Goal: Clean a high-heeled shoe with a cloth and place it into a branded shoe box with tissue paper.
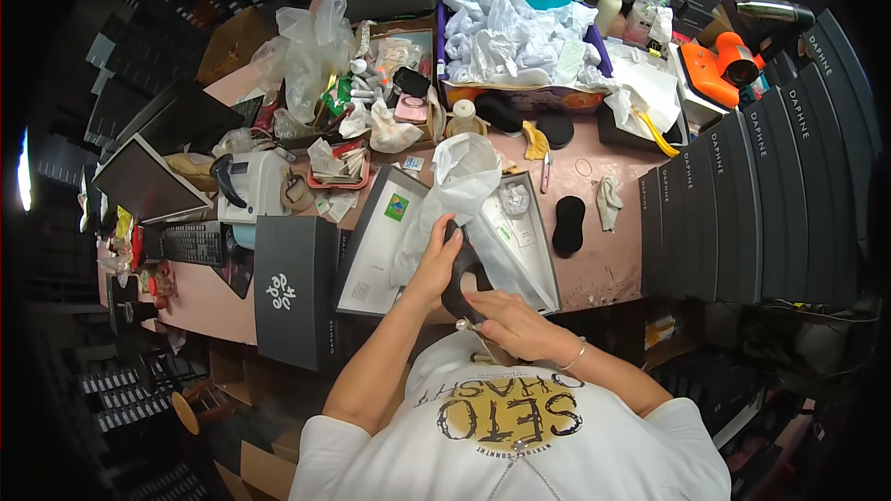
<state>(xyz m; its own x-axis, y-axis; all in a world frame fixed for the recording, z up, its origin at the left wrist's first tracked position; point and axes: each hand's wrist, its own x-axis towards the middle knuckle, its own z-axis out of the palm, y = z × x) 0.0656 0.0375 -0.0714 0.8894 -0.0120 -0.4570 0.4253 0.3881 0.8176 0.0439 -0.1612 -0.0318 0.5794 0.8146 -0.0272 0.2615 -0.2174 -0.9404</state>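
Pink tbl (213,304), wdn stool (186,414)

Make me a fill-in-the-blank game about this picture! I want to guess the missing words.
1. The left hand and the right hand are at the dark shoe, and the bracelet is on the ____ wrist.
2. The crumpled paper heaped in the purple-edged box is coloured ____.
3. The black keyboard lies on the person's ____ side.

Missing words: right; white; left.
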